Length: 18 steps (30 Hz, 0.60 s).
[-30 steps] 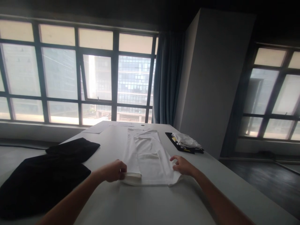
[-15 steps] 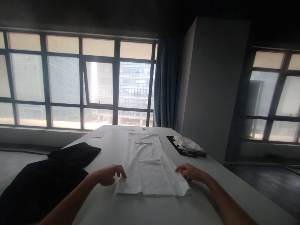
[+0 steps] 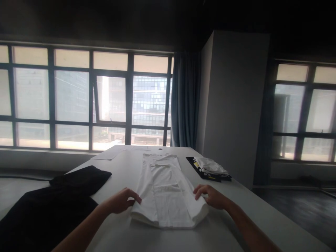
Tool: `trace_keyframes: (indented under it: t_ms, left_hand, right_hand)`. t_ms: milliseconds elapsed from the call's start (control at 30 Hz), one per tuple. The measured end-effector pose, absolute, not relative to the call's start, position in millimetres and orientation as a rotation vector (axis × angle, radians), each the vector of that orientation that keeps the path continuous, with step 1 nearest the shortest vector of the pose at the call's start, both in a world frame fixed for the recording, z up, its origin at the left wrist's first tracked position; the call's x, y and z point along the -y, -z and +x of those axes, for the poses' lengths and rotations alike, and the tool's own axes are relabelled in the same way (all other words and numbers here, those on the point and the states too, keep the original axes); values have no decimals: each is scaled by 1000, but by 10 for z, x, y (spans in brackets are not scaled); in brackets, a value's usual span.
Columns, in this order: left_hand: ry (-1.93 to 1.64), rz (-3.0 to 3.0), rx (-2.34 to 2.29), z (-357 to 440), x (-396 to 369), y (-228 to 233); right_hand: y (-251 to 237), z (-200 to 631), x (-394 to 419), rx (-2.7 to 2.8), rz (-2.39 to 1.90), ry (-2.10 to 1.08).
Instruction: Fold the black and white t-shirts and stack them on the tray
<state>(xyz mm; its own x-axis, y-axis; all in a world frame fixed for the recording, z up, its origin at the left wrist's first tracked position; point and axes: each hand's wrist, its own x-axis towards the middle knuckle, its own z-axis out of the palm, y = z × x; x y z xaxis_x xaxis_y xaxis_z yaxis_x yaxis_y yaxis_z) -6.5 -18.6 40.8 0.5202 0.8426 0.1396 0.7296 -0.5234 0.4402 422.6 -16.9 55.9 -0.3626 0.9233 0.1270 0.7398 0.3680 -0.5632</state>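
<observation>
Head view: left hand (image 3: 123, 201) and right hand (image 3: 214, 198), fingers nearly closed, pinch opposite edges of folded white fabric garment (image 3: 169, 201).

hazy glare from the windows (image 3: 72, 96), ceiling (image 3: 105, 21) in deep shadow

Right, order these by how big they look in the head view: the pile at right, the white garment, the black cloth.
1. Black cloth, though cut off by the frame edge
2. White garment
3. Pile

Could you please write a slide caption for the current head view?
Left hand and right hand hold a white garment near its closer end, above a pale table.
</observation>
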Motion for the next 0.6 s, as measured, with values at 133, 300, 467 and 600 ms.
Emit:
trace_keyframes:
  t_ms: [133, 300, 467, 600]
  left_hand:
    - [-403, 2414, -1291, -33, 256, -527]
    - [-352, 2408, -1227, 60, 296, -587]
    - [-348, 2445, -1289, 98, 305, -559]
    - [-325, 2441, -1357, 107, 327, -574]
  right_hand:
    - [-608, 4103, 228, 2241, -1604, -444]
    - [-569, 3741, 330, 2313, -1677, -132]
    - [-400, 3445, 346, 2320, -1940, 56]
    - [-378, 3394, 318, 2261, -1964, 70]
